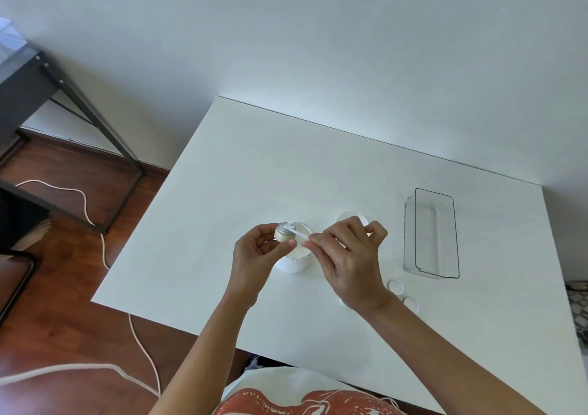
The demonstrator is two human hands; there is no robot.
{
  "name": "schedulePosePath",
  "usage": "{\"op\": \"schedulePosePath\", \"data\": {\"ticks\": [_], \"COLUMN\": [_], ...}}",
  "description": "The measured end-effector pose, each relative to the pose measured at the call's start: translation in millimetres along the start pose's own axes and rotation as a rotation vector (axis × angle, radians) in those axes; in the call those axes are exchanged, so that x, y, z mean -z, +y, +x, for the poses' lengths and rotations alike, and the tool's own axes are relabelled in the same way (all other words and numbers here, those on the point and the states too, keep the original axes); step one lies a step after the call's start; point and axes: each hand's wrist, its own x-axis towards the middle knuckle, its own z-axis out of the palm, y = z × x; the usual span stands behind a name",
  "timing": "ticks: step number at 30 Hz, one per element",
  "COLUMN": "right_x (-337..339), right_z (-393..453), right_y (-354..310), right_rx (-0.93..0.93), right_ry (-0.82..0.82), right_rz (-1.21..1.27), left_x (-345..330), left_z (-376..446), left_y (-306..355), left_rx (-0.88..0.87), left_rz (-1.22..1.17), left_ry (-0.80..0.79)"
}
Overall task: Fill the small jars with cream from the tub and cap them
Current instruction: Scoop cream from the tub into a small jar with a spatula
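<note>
- Looking down from the head view, a white rectangular table [254, 166] carries all the task items; its far edge meets a pale wall.
- Left hand [254, 252]: fingers and thumb are curled round a small clear glass jar [284, 232], which is held tilted above the near-left rim of the tub. The jar's lower part shows cream-coloured filling.
- Right hand [346, 255]: thumb and forefinger pinch the handle end of a thin white plastic spatula [300, 235]. The remaining fingers are curled toward the palm.
- Spatula position: its tip reaches the open mouth of the jar; whether it touches the filling cannot be told.
- Round white plastic cream tub [294, 263]: stands open on the table directly below both hands, partly covered by them.
- Round white tub lid [348, 216]: lies flat on the table just beyond the right hand, partly hidden by the knuckles.
- Two small round white-rimmed pieces [396, 286], jar caps or jars, cannot be told which: lie on the table near the right wrist, one beside the other.
- Clear rectangular plastic bin [431, 233]: stands on the right part of the table, well apart from the tub.
- Surroundings: dark metal-framed furniture [63, 102] stands on a brown wooden floor [63, 287] left of the table, and a white cable [105, 249] trails across that floor.
</note>
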Motion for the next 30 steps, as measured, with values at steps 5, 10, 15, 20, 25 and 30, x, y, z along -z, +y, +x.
{"op": "schedulePosePath", "data": {"ticks": [5,10,15,20,25,30], "right_x": [4,7,7,-12,-38,-49], "right_z": [-3,-2,9,6,0,2], "right_y": [-2,-4,1,12,13,9], "right_rx": [0.003,-0.066,-0.477,-0.502,-0.256,-0.270], "right_ry": [0.020,0.031,0.028,-0.282,-0.619,-0.734], "right_rz": [0.008,0.057,0.236,0.112,-0.078,-0.047], "left_x": [1,3,8,17,21,25], "left_z": [-1,0,1,0,0,0], "left_y": [-1,-2,-1,-1,-1,-2], "left_rx": [-0.006,-0.008,0.001,0.013,0.012,0.007], "left_rz": [0.002,0.002,0.004,-0.069,-0.055,-0.038], "left_ry": [0.016,0.017,0.025,0.005,-0.059,-0.076]}}
